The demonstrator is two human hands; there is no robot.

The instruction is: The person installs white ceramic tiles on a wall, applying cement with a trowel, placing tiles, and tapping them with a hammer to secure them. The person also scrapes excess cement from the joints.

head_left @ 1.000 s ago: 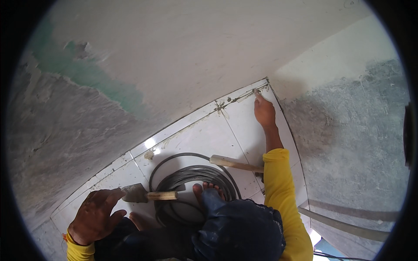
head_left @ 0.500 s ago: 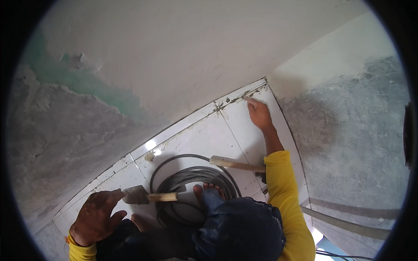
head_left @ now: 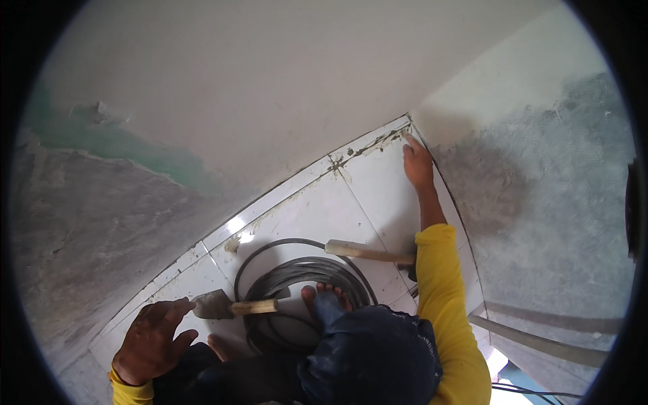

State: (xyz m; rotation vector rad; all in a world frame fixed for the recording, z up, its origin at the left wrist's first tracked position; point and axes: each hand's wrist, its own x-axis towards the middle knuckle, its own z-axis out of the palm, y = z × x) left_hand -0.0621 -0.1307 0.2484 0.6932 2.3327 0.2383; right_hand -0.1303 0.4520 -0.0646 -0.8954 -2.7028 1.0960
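Note:
My right hand (head_left: 418,165) reaches to the far corner. Its index finger is stretched out, with the tip on the joint between the white floor tile (head_left: 381,185) and the narrow skirting tile (head_left: 270,199). Dark gaps and smeared mortar (head_left: 351,156) run along that joint. I see no tool in this hand, though its underside is hidden. At the lower left my left hand (head_left: 147,341) is open, thumb apart, its fingertips close to the blade of a trowel (head_left: 214,304). The trowel has a short wooden handle and lies by my foot; I cannot tell whether they touch.
A coil of dark cable or hose (head_left: 290,277) lies around my bare foot (head_left: 327,293). Beside my right sleeve is a wooden-handled tool (head_left: 368,252), its dark head partly hidden. A long strip (head_left: 540,345) extends along the right. Patchy plastered walls (head_left: 540,175) meet at the corner.
My right hand has slid right along the joint, closer to the corner, and its index finger now points more straight ahead. My left hand and the trowel stay about where they were.

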